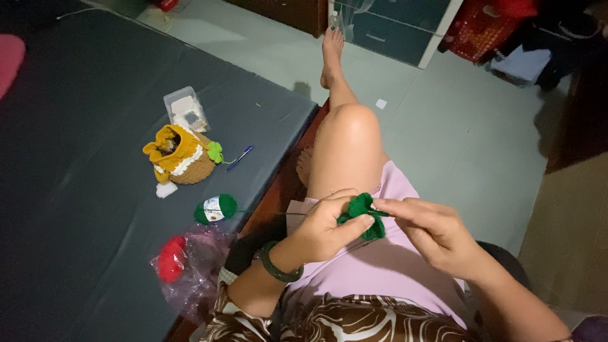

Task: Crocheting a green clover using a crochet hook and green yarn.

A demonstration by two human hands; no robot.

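Left hand [323, 228] pinches a small green crochet piece [362, 215]; right hand [430, 231] fingers close on its edge; it looks partly worked, green yarn ball [215, 209] barely used at mattress [76, 190] edge

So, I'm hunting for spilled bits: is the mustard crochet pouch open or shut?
Open: the mustard crochet pouch lies with its ruffled mouth gaping, dark inside showing.

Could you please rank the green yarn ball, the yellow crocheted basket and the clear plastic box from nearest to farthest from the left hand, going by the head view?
Measured from the left hand:
1. Green yarn ball, on the dark mat just left of the hand.
2. Yellow crocheted basket, farther up and left on the mat.
3. Clear plastic box, beyond the basket.
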